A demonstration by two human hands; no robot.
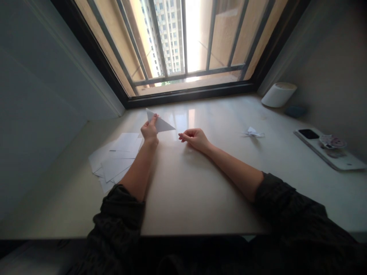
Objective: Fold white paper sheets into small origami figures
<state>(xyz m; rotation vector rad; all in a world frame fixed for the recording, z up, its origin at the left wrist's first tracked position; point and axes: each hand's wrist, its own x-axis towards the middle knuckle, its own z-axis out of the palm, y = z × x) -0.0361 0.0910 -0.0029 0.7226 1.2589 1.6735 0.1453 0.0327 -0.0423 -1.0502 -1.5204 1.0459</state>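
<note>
My left hand (150, 130) pinches a white sheet of paper folded into a triangle (164, 125), holding it up with one point toward the right. Just right of that point is my right hand (195, 138), apart from the paper. Its fingers are curled together, and whether anything small is between them cannot be made out. Loose white paper sheets (119, 166) lie in an overlapping pile beside my left forearm. A small folded white paper figure (252, 132) rests on the sill to the right of my right hand.
At the right lies a white phone (329, 149) with a round decorated grip on its back. A white cylindrical object (278, 94) stands in the far right corner, with a dark rounded item (296, 111) beside it. The barred window (189, 91) bounds the far side.
</note>
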